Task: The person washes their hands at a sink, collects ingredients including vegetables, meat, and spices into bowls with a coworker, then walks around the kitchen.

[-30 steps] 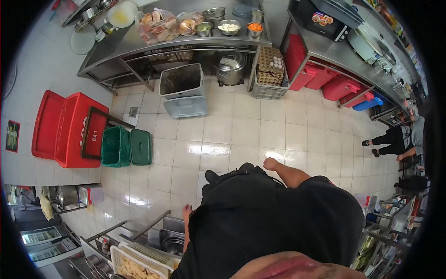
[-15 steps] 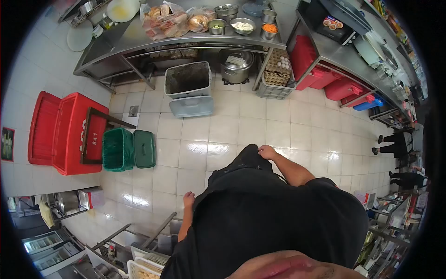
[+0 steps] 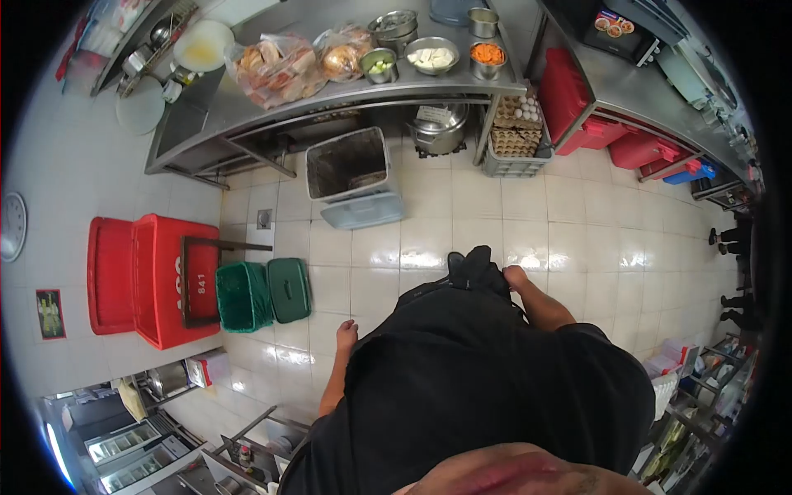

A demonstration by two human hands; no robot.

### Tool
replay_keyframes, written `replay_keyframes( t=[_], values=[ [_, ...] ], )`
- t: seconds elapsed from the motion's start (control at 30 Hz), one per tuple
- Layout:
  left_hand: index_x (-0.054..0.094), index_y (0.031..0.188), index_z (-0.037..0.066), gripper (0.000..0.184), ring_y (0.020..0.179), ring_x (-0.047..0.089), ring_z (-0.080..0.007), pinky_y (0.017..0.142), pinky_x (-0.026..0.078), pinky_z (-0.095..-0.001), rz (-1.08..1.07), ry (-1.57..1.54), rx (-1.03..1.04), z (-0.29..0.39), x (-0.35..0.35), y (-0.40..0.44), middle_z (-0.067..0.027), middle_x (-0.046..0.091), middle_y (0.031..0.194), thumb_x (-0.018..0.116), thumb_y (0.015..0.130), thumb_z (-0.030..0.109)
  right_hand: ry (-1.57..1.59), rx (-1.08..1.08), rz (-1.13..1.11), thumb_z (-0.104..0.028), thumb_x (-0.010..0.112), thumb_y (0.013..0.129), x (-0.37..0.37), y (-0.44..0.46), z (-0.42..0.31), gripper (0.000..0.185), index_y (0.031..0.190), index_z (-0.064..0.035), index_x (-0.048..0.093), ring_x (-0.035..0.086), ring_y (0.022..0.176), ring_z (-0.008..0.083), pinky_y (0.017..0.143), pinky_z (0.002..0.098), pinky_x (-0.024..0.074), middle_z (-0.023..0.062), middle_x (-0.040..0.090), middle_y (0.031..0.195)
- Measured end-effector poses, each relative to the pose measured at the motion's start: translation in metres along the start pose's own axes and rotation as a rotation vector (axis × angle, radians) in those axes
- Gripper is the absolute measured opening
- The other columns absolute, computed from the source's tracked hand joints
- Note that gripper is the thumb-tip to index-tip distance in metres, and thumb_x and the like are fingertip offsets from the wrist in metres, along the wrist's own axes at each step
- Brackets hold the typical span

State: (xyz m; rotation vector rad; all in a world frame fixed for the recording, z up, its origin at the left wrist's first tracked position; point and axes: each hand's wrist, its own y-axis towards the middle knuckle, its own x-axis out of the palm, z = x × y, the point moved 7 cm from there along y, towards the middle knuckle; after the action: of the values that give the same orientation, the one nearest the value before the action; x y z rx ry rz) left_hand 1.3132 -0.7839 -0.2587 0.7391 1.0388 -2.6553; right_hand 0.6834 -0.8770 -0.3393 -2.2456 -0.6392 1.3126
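My left hand (image 3: 347, 332) hangs low at my left side, its fingers loosely curled and nothing seen in them. On the other side, my right hand (image 3: 516, 277) hangs beside the edge of my black apron (image 3: 462, 289), fingers also curled in; no object shows in it. Ahead is a steel table (image 3: 289, 95). On it lie plastic bags of bread-like pieces (image 3: 276, 70), a bowl of white pieces (image 3: 431, 56), a small pot of green pieces (image 3: 379, 66) and a pot of orange pieces (image 3: 487, 59).
A grey bin (image 3: 346, 169) stands open before the table. At left are a red cooler box (image 3: 157, 280) and a green bin (image 3: 243, 297). Under the table sit a lidded pot (image 3: 439, 128) and a crate with egg trays (image 3: 517, 148). People's legs (image 3: 730, 239) show far right.
My view has moved toward the table, which looks nearer; the bins appear shifted right. Both hands still hang at my sides with nothing visible in them.
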Motion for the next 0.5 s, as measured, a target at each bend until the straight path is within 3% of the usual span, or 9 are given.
replay_keyframes(
  t=[0.07,0.17,0.2,0.23,0.3,0.33,0.4,0.43,0.5],
  values=[
    [0.061,0.113,-0.004,0.037,0.075,0.061,-0.0171,0.069,0.049,-0.0295,-0.008,-0.011,0.002,0.051,0.011,0.010,-0.0116,0.066,0.084,0.060,0.081,0.016,-0.457,-0.300,-0.050,-0.017,0.053,0.079,-0.023,0.026,-0.008,0.021,0.070,-0.0014,0.063,0.066,0.062,0.0258,0.048,0.0382,0.0511,0.0130,0.064,0.075],
    [0.060,0.114,-0.004,0.037,0.081,0.061,-0.0176,0.074,0.048,-0.0290,0.008,-0.014,0.021,0.096,0.038,0.044,-0.0123,0.066,0.090,0.060,0.082,0.014,0.061,0.149,-0.131,-0.015,0.063,0.068,-0.079,0.059,0.003,0.012,0.069,-0.0036,0.064,0.066,0.065,0.0251,0.055,0.0376,0.0523,0.0116,0.065,0.075],
    [0.060,0.114,-0.004,0.036,0.084,0.061,-0.0181,0.076,0.048,-0.0289,0.008,-0.009,0.034,0.109,0.049,0.056,-0.0128,0.066,0.092,0.060,0.083,0.014,-0.547,-0.485,0.138,-0.015,0.063,0.066,-0.088,0.070,-0.013,0.011,0.069,-0.0044,0.064,0.064,0.062,0.0248,0.059,0.0365,0.0525,0.0115,0.064,0.069],
    [0.059,0.115,-0.004,0.037,0.088,0.062,-0.0194,0.080,0.048,-0.0296,-0.015,-0.023,0.013,0.125,0.058,0.063,-0.0140,0.066,0.096,0.059,0.083,0.014,-0.439,-0.331,0.042,-0.019,0.057,0.075,-0.113,0.075,-0.016,0.019,0.067,-0.0031,0.062,0.062,0.055,0.0257,0.058,0.0365,0.0522,0.0124,0.063,0.063],
    [0.059,0.116,-0.003,0.037,0.096,0.062,-0.0220,0.086,0.047,-0.0310,-0.086,-0.035,-0.015,0.163,0.079,0.074,-0.0162,0.066,0.104,0.059,0.083,0.013,-0.037,-0.248,0.288,-0.022,0.051,0.079,-0.153,0.088,-0.002,0.026,0.066,-0.0023,0.061,0.062,0.053,0.0279,0.053,0.0408,0.0502,0.0146,0.061,0.060],
    [0.059,0.117,-0.003,0.038,0.098,0.062,-0.0232,0.087,0.047,-0.0316,-0.122,0.012,0.036,0.177,0.089,0.086,-0.0164,0.066,0.106,0.059,0.083,0.013,0.118,-0.041,0.230,-0.026,0.049,0.080,-0.171,0.091,0.007,0.028,0.075,-0.0029,0.064,0.062,0.053,0.0282,0.054,0.0402,0.0512,0.0163,0.063,0.065],
    [0.059,0.118,-0.002,0.039,0.102,0.062,-0.0256,0.089,0.046,-0.0329,-0.185,0.094,0.151,0.194,0.106,0.109,-0.0167,0.065,0.110,0.060,0.082,0.014,0.166,0.106,0.377,-0.029,0.052,0.080,-0.188,0.101,0.030,0.032,0.093,-0.0061,0.070,0.066,0.081,0.0316,0.076,0.0380,0.0529,0.0164,0.068,0.090],
    [0.059,0.117,-0.002,0.040,0.101,0.062,-0.0257,0.088,0.047,-0.0336,-0.185,0.149,0.183,0.199,0.116,0.118,-0.0168,0.065,0.109,0.061,0.082,0.015,0.174,0.163,0.303,-0.029,0.053,0.079,-0.186,0.113,0.045,0.031,0.094,-0.0070,0.070,0.062,0.095,0.0329,0.083,0.0390,0.0507,0.0146,0.067,0.100],
    [0.061,0.115,-0.002,0.039,0.100,0.062,-0.0268,0.087,0.047,-0.0351,-0.197,0.254,0.253,0.209,0.130,0.142,-0.0170,0.066,0.108,0.063,0.081,0.018,0.340,0.272,0.303,-0.030,0.054,0.078,-0.205,0.096,0.050,0.030,0.094,-0.0097,0.070,0.062,0.096,0.0326,0.084,0.0394,0.0500,0.0147,0.067,0.101]
  ],
)
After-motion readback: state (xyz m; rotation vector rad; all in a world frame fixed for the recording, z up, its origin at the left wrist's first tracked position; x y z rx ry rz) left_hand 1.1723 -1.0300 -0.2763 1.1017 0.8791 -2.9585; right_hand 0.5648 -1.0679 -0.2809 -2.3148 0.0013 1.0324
